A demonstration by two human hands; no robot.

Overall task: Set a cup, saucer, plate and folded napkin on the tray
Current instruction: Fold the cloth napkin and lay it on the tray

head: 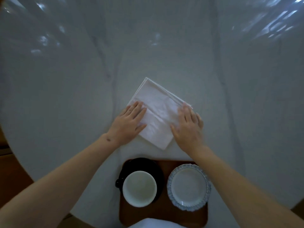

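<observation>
On the near edge of the table (65,96) sits a brown wooden tray (162,216), and two of the pieces are already on it. On its left side lies a black saucer (139,163), with a cup (139,188) standing on it; the cup is white inside, dark outside, its handle poking out to the left, and nothing shows in it. On the tray's right side is a pale plate (188,187) with a blue fluted rim, also bare, its rim reaching the tray's right edge. Cup and plate stand near each other without touching.

Beyond the tray, out on the pale marbled table, lies the white napkin (158,112), folded into a rectangle and turned at an angle, one corner pointing toward the tray. It is not on the tray; a strip of bare table lies between them.

Both hands are flat on the napkin. The left hand (130,124) lies palm down on its left edge, fingers straight and slightly spread, pressing the cloth. The right hand (189,127) lies palm down on the right edge, fingers straight and close together, fingertips up by the napkin's far right corner. Neither hand grips anything; the middle of the napkin shows between them, with a crease running across it.

A bit of white cloth (148,223) shows at the bottom, just at the tray's near side.
</observation>
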